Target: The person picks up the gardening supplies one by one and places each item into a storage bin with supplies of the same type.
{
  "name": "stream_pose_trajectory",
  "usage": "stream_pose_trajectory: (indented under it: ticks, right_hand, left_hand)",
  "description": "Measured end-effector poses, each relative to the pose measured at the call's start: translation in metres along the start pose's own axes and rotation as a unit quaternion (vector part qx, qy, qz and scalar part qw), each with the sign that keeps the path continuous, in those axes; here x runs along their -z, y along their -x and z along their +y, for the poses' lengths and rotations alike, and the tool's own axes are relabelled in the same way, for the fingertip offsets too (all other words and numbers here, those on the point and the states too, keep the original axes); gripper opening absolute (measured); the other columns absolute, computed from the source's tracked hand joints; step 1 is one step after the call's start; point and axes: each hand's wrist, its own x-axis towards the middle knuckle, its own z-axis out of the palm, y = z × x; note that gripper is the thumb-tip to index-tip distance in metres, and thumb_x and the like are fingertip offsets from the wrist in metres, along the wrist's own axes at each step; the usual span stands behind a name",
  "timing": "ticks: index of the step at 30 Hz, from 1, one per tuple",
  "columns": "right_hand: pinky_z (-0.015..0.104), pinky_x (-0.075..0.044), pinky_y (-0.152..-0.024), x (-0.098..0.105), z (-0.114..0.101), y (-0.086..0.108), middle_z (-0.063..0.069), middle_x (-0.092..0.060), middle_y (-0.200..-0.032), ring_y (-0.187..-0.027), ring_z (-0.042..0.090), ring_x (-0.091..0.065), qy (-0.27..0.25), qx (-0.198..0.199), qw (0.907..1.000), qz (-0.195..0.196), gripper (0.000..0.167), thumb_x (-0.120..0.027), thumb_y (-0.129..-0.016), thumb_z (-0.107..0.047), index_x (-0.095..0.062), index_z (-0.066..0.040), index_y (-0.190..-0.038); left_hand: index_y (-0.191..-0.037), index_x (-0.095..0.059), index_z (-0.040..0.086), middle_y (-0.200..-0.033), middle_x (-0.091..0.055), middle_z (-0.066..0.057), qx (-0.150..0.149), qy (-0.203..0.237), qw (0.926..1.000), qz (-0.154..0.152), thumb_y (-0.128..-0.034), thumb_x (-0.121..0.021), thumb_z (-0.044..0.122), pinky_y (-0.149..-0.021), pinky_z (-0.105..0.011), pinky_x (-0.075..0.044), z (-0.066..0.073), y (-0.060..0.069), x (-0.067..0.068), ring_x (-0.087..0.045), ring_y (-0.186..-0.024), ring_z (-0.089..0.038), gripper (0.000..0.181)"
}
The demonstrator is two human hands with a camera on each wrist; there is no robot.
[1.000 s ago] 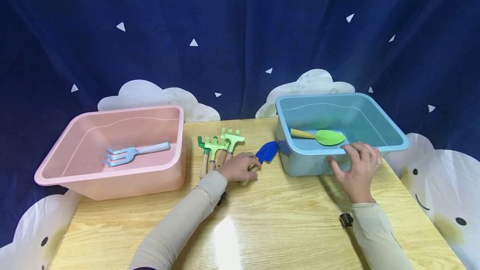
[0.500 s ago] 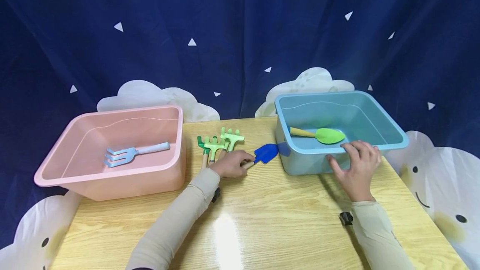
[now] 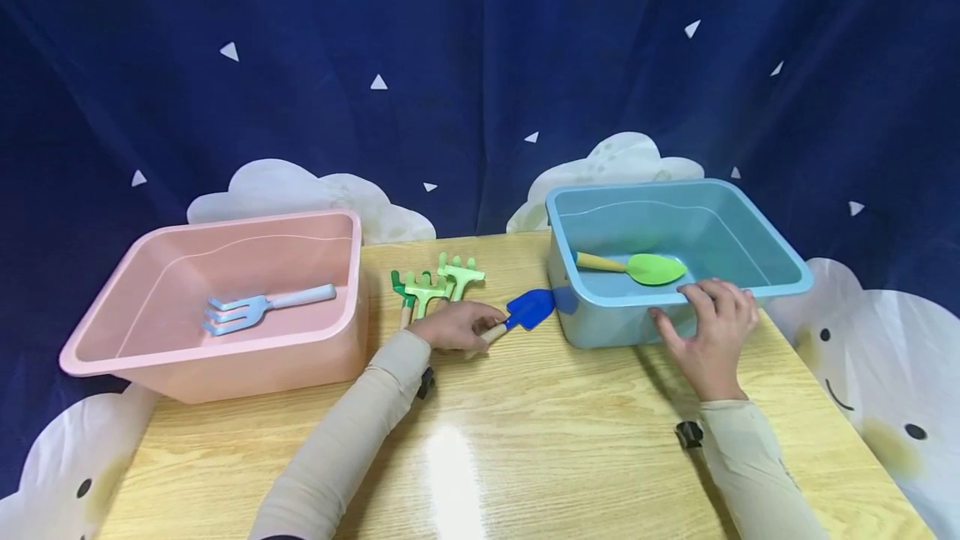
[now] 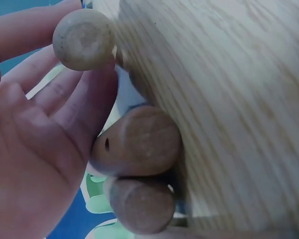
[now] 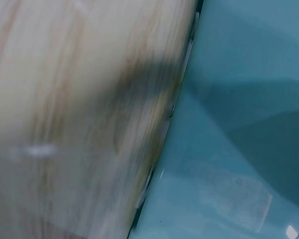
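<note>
Blue shovel (image 3: 527, 312): left hand (image 3: 453, 327) pinches its handle, green rakes (image 3: 425, 288) just past that grip; right hand (image 3: 712, 344) pinches the blue tub (image 3: 603, 325).

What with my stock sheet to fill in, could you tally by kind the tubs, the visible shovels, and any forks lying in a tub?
Tubs: 2 (pink tub, blue tub)
Shovels: 2 (blue shovel, green shovel)
Forks in a tub: 1 (light-blue fork)
Total: 5
</note>
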Motion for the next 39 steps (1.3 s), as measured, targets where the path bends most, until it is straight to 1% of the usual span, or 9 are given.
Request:
stream_pose_trajectory:
  ticks: [4, 10, 16, 20, 22, 25, 29, 33, 39]
  right_hand:
    - [0.050, -0.019, -0.111, 0.000, -0.001, -0.001, 0.023, -0.060, -0.104, -0.108, 0.041, -0.049, 0.000, 0.000, 1.0000, 0.000, 0.054, -0.068, -0.082, -0.052, -0.066, -0.001, -0.097]
    - [0.061, -0.021, -0.107, -0.001, -0.001, -0.001, 0.023, -0.060, -0.104, -0.108, 0.042, -0.048, -0.002, 0.000, 1.0000, 0.001, 0.053, -0.069, -0.082, -0.052, -0.065, -0.001, -0.097]
    - [0.057, -0.020, -0.108, -0.001, -0.001, -0.001, 0.023, -0.060, -0.104, -0.108, 0.042, -0.049, -0.003, 0.000, 1.0000, 0.000, 0.052, -0.070, -0.081, -0.050, -0.066, -0.001, -0.096]
    - [0.053, -0.020, -0.110, -0.001, -0.001, -0.001, 0.023, -0.060, -0.103, -0.107, 0.042, -0.049, -0.006, 0.000, 1.0000, 0.006, 0.052, -0.070, -0.081, -0.050, -0.065, 0.000, -0.096]
    - [0.053, -0.020, -0.111, -0.001, -0.001, -0.001, 0.023, -0.060, -0.103, -0.107, 0.042, -0.049, -0.006, -0.001, 1.0000, 0.005, 0.052, -0.070, -0.080, -0.049, -0.066, 0.000, -0.096]
    - [0.052, -0.019, -0.111, -0.001, 0.000, -0.001, 0.023, -0.061, -0.104, -0.108, 0.041, -0.049, -0.004, -0.003, 1.0000, -0.001, 0.050, -0.071, -0.079, -0.047, -0.066, 0.000, -0.096]
    - [0.053, -0.020, -0.111, -0.001, -0.001, 0.001, 0.023, -0.061, -0.104, -0.108, 0.041, -0.049, -0.002, -0.007, 0.9999, -0.008, 0.049, -0.071, -0.078, -0.046, -0.066, 0.000, -0.096]
    - [0.054, -0.019, -0.111, 0.000, 0.000, 0.002, 0.023, -0.060, -0.106, -0.110, 0.042, -0.048, 0.000, -0.008, 0.9999, -0.010, 0.051, -0.071, -0.080, -0.047, -0.066, 0.000, -0.098]
    - [0.056, -0.018, -0.111, 0.001, -0.001, 0.000, 0.023, -0.060, -0.106, -0.110, 0.041, -0.047, 0.001, -0.011, 0.9999, -0.012, 0.052, -0.069, -0.082, -0.049, -0.066, 0.000, -0.098]
  left_hand:
    - [-0.141, -0.054, 0.012, -0.133, -0.064, -0.012, 0.005, 0.004, 0.9999, -0.009, -0.0823, -0.073, 0.007, -0.098, -0.039, -0.052, -0.002, 0.002, 0.002, -0.063, -0.117, -0.026, 0.062]
    - [-0.143, -0.054, 0.015, -0.131, -0.063, -0.011, 0.023, 0.018, 0.9991, -0.031, -0.0808, -0.074, 0.006, -0.077, -0.026, -0.052, 0.000, 0.005, 0.005, -0.063, -0.096, -0.015, 0.065]
    - [-0.142, -0.055, 0.016, -0.131, -0.065, -0.008, 0.028, 0.005, 0.9989, -0.037, -0.0818, -0.071, 0.002, -0.072, -0.024, -0.052, 0.002, 0.006, 0.006, -0.063, -0.094, -0.014, 0.063]
    - [-0.140, -0.057, 0.017, -0.131, -0.065, -0.003, 0.029, -0.030, 0.9986, -0.033, -0.0832, -0.070, 0.002, -0.070, -0.024, -0.052, 0.004, 0.007, 0.006, -0.062, -0.099, -0.015, 0.061]
    - [-0.140, -0.057, 0.017, -0.133, -0.064, -0.003, 0.029, -0.052, 0.9976, -0.035, -0.0833, -0.071, 0.002, -0.072, -0.025, -0.052, 0.006, 0.007, 0.006, -0.061, -0.103, -0.016, 0.060]
    - [-0.141, -0.056, 0.018, -0.137, -0.062, -0.003, 0.029, -0.081, 0.9951, -0.048, -0.0820, -0.074, 0.004, -0.086, -0.030, -0.053, 0.010, 0.009, 0.007, -0.060, -0.114, -0.017, 0.063]
    - [-0.144, -0.052, 0.020, -0.134, -0.064, -0.007, 0.052, -0.092, 0.9920, -0.069, -0.0795, -0.078, 0.007, -0.100, -0.038, -0.050, 0.017, 0.012, 0.008, -0.060, -0.122, -0.021, 0.071]
    - [-0.147, -0.049, 0.023, -0.133, -0.064, -0.008, 0.068, -0.108, 0.9889, -0.075, -0.0803, -0.077, 0.007, -0.103, -0.039, -0.049, 0.020, 0.014, 0.009, -0.059, -0.126, -0.023, 0.074]
    - [-0.147, -0.049, 0.022, -0.134, -0.064, -0.007, 0.045, -0.130, 0.9881, -0.069, -0.0822, -0.076, 0.009, -0.100, -0.038, -0.050, 0.016, 0.015, 0.007, -0.060, -0.125, -0.021, 0.071]
